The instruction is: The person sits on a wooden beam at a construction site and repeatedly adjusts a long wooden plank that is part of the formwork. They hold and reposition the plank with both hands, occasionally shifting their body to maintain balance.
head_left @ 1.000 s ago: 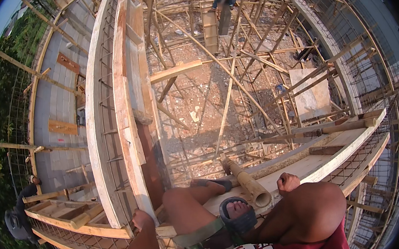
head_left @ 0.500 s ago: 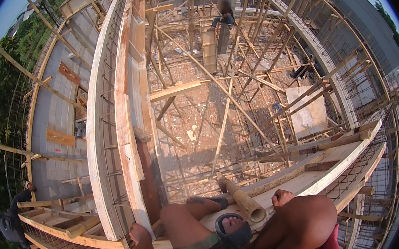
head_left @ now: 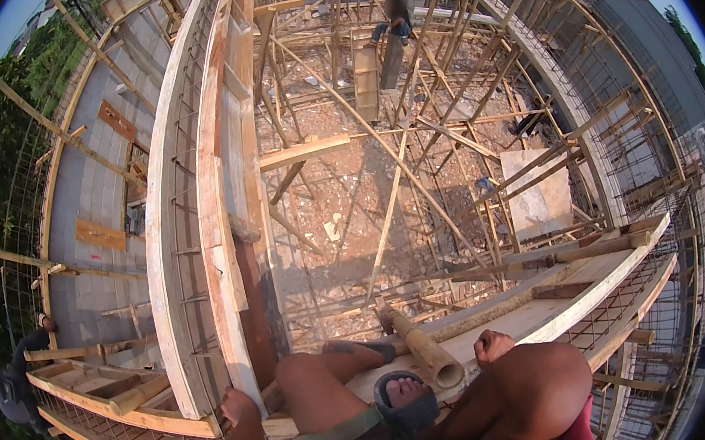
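My left hand point(head_left: 240, 407) is closed over the near end of a long wooden formwork board point(head_left: 227, 310). My right hand point(head_left: 494, 347) is curled into a fist beside my bent knee, above a pale plank point(head_left: 463, 349); whether it holds anything is hidden. Between my hands, a sandalled foot point(head_left: 407, 397) rests by a thick bamboo pole point(head_left: 426, 354) with an open, hollow end.
Twin formwork boards with a rebar cage point(head_left: 184, 271) between them run away on the left. Below lies a rubble-strewn floor point(head_left: 345, 211) with many props. One person point(head_left: 394, 27) sits far off; another point(head_left: 23, 374) is at the lower left. Rebar and planks line the right.
The view has shifted slightly, so the scene sits a little further left and higher. Both hands keep nearly the same pose and place.
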Tool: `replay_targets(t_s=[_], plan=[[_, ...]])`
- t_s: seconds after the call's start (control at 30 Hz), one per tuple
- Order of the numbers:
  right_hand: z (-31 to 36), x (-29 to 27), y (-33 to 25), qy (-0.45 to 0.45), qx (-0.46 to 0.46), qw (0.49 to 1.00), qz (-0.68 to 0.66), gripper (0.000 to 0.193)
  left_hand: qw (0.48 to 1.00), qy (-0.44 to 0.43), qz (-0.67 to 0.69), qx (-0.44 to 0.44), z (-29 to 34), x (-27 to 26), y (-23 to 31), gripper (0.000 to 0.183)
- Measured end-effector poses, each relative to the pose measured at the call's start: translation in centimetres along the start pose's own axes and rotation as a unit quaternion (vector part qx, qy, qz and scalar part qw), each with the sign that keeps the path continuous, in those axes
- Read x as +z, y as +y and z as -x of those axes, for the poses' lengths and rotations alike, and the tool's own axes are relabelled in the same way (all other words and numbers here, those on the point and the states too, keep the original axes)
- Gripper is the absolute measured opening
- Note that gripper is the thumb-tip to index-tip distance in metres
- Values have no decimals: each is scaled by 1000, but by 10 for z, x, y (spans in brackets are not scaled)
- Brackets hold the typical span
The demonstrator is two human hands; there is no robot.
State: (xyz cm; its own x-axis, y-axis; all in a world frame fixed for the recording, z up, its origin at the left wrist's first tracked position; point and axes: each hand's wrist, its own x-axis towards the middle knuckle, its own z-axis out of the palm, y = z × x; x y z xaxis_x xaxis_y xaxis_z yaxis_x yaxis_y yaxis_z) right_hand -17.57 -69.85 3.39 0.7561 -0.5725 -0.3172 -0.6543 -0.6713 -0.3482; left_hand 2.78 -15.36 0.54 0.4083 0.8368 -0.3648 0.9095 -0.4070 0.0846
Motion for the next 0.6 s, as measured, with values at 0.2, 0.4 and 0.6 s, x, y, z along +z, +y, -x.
replay_targets(t_s=[0.2,0.4,0.6], plan=[[-2,3,7,-6,-18,1000,4,17,998,-6,-51,33,6,-5,2,57],[-10,3,6,-63,-50,993,83,44,999,-18,-28,-7,14,-5,9,56],[-53,-10,-79,97,-298,947,76,91,985,46,-137,98,-11,14,-12,33]])
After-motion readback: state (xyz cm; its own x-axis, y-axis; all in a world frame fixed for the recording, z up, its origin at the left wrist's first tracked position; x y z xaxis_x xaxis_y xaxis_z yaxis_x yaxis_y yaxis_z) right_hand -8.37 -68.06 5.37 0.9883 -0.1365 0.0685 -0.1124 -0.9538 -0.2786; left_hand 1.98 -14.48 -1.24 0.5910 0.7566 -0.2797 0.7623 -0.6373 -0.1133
